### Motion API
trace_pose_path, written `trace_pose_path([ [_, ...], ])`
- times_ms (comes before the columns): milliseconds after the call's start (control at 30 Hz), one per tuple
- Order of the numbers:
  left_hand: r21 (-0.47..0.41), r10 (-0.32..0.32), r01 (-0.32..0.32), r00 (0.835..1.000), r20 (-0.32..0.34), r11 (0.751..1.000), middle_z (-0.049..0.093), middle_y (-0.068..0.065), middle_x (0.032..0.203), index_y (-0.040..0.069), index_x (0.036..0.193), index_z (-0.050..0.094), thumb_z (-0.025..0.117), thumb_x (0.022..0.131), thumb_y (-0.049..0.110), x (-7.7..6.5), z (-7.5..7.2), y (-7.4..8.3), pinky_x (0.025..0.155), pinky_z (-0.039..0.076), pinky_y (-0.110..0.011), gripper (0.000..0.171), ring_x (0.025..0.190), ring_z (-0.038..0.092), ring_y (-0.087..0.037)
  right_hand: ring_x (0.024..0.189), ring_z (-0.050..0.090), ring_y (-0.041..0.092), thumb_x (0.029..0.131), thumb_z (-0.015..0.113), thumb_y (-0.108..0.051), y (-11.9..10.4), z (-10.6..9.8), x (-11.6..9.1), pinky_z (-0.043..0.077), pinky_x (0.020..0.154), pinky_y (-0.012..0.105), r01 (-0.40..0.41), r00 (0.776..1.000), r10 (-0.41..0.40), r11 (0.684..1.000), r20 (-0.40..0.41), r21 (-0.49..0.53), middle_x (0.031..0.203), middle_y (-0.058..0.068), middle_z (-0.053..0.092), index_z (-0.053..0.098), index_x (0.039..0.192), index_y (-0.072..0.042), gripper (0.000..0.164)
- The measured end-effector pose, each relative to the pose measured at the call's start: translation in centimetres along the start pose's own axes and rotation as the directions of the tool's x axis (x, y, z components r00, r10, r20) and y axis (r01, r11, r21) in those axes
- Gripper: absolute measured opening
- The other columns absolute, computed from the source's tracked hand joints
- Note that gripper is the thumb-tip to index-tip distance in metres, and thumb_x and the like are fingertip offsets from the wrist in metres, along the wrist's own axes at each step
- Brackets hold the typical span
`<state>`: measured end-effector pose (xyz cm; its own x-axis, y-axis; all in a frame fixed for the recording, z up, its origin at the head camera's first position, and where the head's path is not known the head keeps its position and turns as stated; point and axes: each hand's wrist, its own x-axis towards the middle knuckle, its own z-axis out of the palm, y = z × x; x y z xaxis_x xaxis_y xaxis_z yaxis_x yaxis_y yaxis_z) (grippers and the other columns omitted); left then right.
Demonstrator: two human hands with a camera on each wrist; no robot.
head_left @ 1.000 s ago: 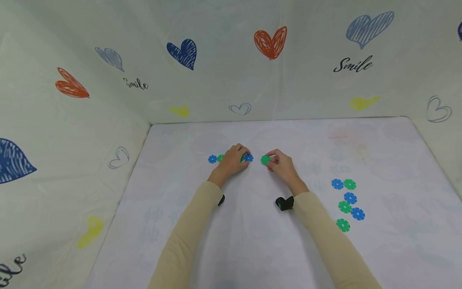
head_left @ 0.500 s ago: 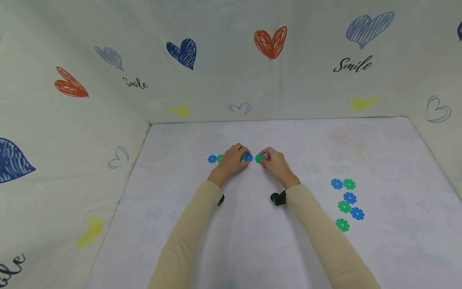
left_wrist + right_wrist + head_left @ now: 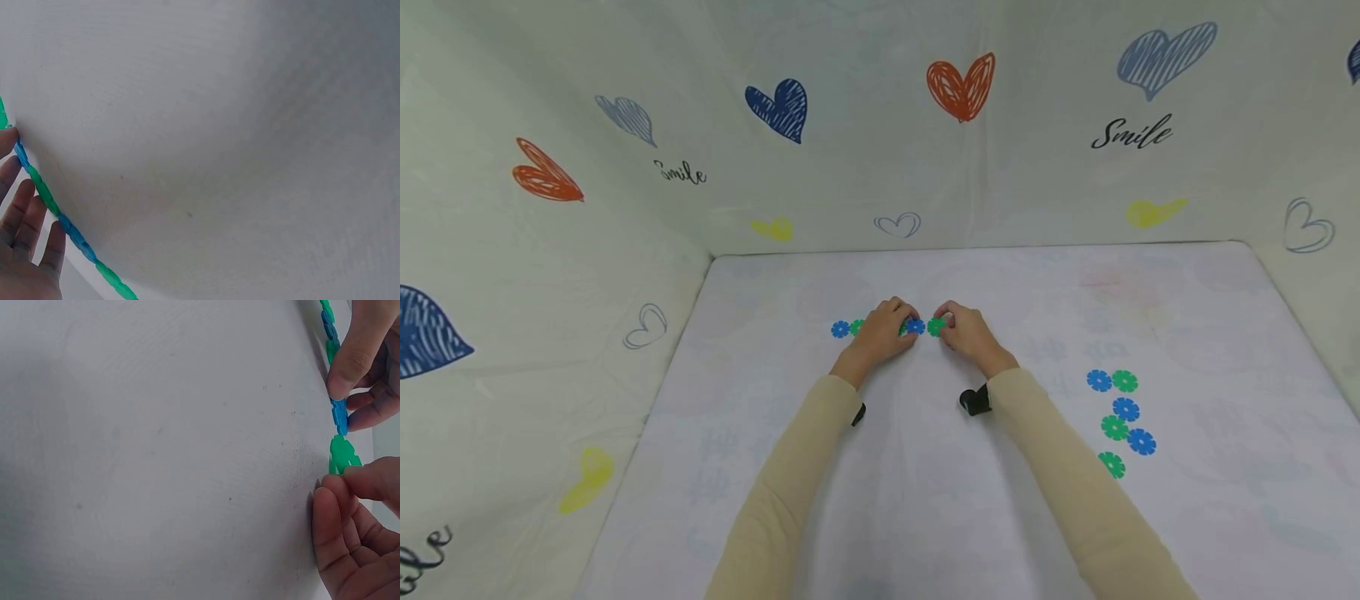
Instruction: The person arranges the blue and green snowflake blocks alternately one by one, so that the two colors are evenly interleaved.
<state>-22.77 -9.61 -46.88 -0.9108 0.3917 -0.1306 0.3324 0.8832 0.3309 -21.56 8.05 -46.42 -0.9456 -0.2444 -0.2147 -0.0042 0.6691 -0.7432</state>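
Observation:
My left hand (image 3: 880,333) lies over a row of blue and green notched discs near the back of the table. Its thumb and fingers pinch the blue disc (image 3: 915,327) at the row's right end. The left end shows a blue disc (image 3: 840,329) and a green one; the middle is under the hand. In the left wrist view the row's green disc (image 3: 44,190) is seen edge-on. My right hand (image 3: 972,335) pinches a single green disc (image 3: 342,453), its edge right by the blue disc's edge. Whether the two edges touch, I cannot tell.
Loose discs lie on the right of the white table (image 3: 1225,350), among them a blue disc (image 3: 1142,442) and a green disc (image 3: 1114,427). The right sleeve partly covers the nearest green disc (image 3: 1112,465). A heart-printed fabric wall (image 3: 1037,167) rises behind.
The right hand has moved left with the green disc, bringing it close to the blue disc at the row's end. The left hand has stayed in place.

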Motion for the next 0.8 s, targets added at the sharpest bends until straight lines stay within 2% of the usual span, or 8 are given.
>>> trace_pose_path([
  [433,-0.004,0.003,-0.003,1.0,0.015,1.0,0.051,-0.003,0.122,0.015,0.119,0.057,0.061,0.09,0.029,-0.08,-0.13,-0.13,0.103,0.038,-0.038,0.032,0.115,0.046,-0.021,0.064,0.05,0.016,0.091,0.049,-0.005,-0.38,-0.06,0.56,0.042,0.059,0.023,-0.068,0.995,0.068,0.998,0.078,0.0,0.082,0.009,0.055,0.05,0.12,-0.007,0.029],
  [667,0.001,0.002,-0.002,1.0,0.008,1.0,0.052,-0.002,0.122,0.016,0.119,0.057,0.061,0.09,0.029,-0.05,-0.1,-0.09,0.103,0.038,-0.037,0.032,0.116,0.046,-0.021,0.077,0.053,0.019,0.092,0.048,-0.004,-0.5,0.16,0.75,0.044,0.066,0.026,-0.044,0.996,0.051,0.994,0.073,-0.098,0.092,0.013,0.061,0.052,0.118,-0.004,0.027],
  [800,-0.005,0.004,-0.004,1.0,0.004,1.0,0.052,-0.003,0.122,0.015,0.118,0.058,0.062,0.089,0.028,-0.02,-0.13,-0.05,0.103,0.038,-0.038,0.032,0.116,0.046,-0.022,0.083,0.055,0.021,0.092,0.049,-0.004,-0.57,0.23,0.7,0.046,0.073,0.03,-0.048,0.996,0.055,0.993,0.065,-0.106,0.097,0.015,0.062,0.052,0.119,-0.004,0.027],
])
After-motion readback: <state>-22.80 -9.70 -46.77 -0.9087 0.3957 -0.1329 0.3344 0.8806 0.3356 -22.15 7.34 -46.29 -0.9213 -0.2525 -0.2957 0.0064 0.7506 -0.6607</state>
